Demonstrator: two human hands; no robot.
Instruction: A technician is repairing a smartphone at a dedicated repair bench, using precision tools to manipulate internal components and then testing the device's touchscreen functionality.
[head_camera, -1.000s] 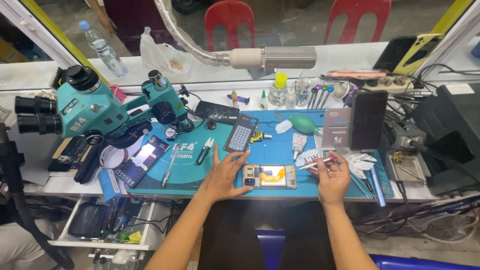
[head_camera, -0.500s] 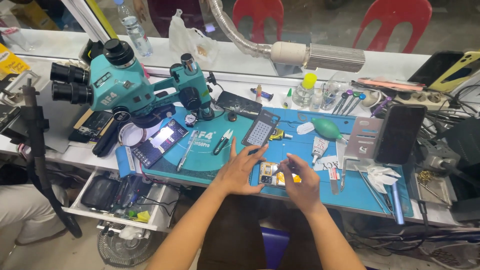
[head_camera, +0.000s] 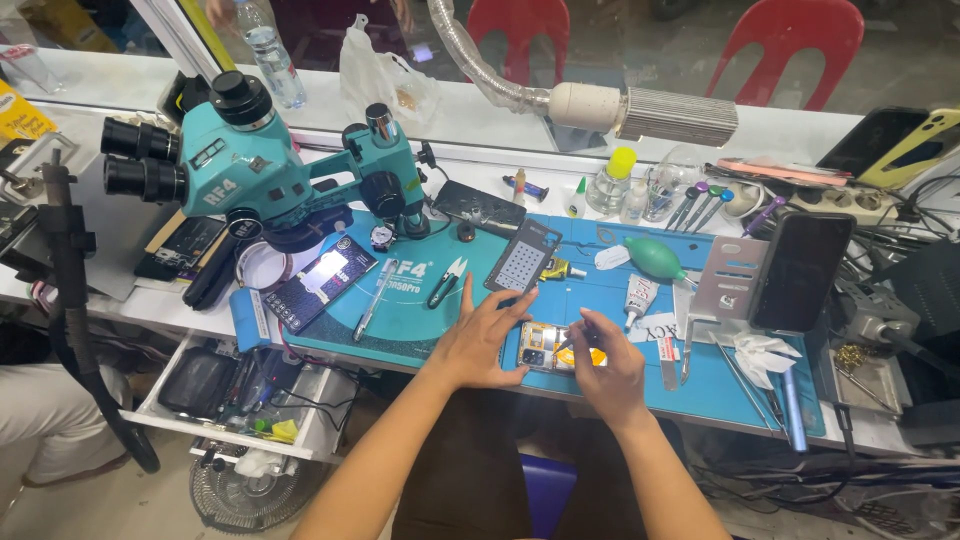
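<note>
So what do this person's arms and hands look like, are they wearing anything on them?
Both forearms are bare right up to the bottom edge of the picture: no sleeves show. The left hand and right hand wear no gloves, and I can see no rings, watch or wrist strap. No cables or markings on them either.

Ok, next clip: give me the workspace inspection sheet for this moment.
Surface: blue work mat on a white bench, crowded.
Job's things: opened phone lying flat on the mat, insides showing.
Clutter: teal microscope, green air blower, glue tube, side cutters, dark phone propped upright.
Hands: left hand steadies the opened phone's left end; right hand holds a thin tool at its right end, tip hidden.
Cables: tangle at the bench's right end.
Surroundings: red chairs beyond the bench, open drawer below.
</note>
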